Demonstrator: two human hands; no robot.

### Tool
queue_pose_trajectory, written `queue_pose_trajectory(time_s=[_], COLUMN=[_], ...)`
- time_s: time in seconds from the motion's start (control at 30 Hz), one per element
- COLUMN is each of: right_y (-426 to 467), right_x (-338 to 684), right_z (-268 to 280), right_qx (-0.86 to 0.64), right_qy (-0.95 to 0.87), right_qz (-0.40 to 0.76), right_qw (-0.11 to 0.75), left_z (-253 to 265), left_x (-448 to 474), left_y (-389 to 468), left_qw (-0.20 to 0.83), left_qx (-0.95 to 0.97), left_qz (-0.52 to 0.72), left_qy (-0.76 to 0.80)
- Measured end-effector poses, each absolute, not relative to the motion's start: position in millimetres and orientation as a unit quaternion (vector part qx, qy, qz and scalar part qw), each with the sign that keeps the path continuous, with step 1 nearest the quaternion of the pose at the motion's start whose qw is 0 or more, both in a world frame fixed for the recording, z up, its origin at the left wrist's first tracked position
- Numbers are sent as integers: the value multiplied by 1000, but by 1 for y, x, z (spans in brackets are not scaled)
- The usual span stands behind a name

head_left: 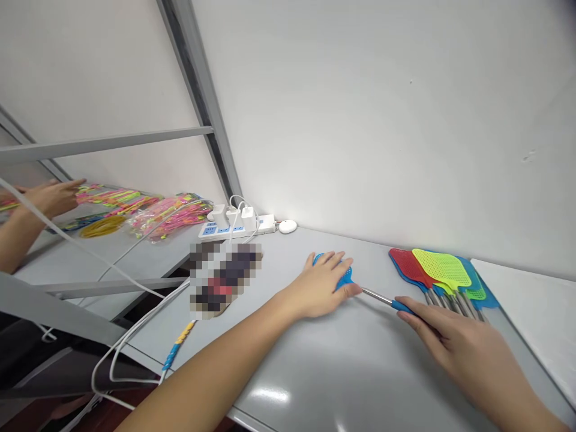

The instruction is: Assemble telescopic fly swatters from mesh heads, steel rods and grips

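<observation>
A blue fly swatter (345,278) with a metal rod and a blue grip lies across the grey table. Flat over its perforated head rests my left hand (320,285), fingers spread, covering most of it. My right hand (454,342) is closed round the blue grip at the other end of the rod. Just beyond my right hand lies a pile of fly swatters with a red head (408,267), a yellow-green head (441,267) and blue and green ones beneath. Their metal rods point toward me, partly hidden behind my right hand.
A white power strip (265,224) with several chargers stands by the wall, beside a round white object (288,226). A blurred-out phone-like item (227,279) has cables attached. Beyond the metal frame (211,120), another person's hand (56,197) is near colourful bagged items (171,217). A white board (535,318) lies right.
</observation>
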State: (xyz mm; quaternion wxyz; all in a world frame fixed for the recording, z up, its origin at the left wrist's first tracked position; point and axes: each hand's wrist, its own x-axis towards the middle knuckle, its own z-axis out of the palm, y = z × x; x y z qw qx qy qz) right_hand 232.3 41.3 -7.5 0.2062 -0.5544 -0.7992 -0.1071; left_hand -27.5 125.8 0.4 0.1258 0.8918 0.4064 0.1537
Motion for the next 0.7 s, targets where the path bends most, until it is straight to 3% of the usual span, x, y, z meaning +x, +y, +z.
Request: queue_pose_trajectory(time_s=[0.2, 0.33, 0.57, 0.63, 0.7], right_y=[40, 43, 39, 37, 35], right_x=[231, 231, 217, 214, 212], right_z=[-8, -7, -7, -5, 1], right_qx=[-591, -608, -583, -596, -612], right_qy=[-755, -749, -783, -777, -761], right_qz=[-122, -99, -117, -70, 52], right_qw=[257, 244, 185, 192, 207], left_z=[8, 5, 2, 6, 9], left_x=[-16, -15, -18, -16, -14], left_y=[120, 124, 120, 115, 111], left_qw=[-58, -151, -191, -179, -159], left_qx=[900, 888, 885, 884, 878], left_qz=[200, 253, 286, 292, 302], left_qy=[384, 352, 312, 320, 336])
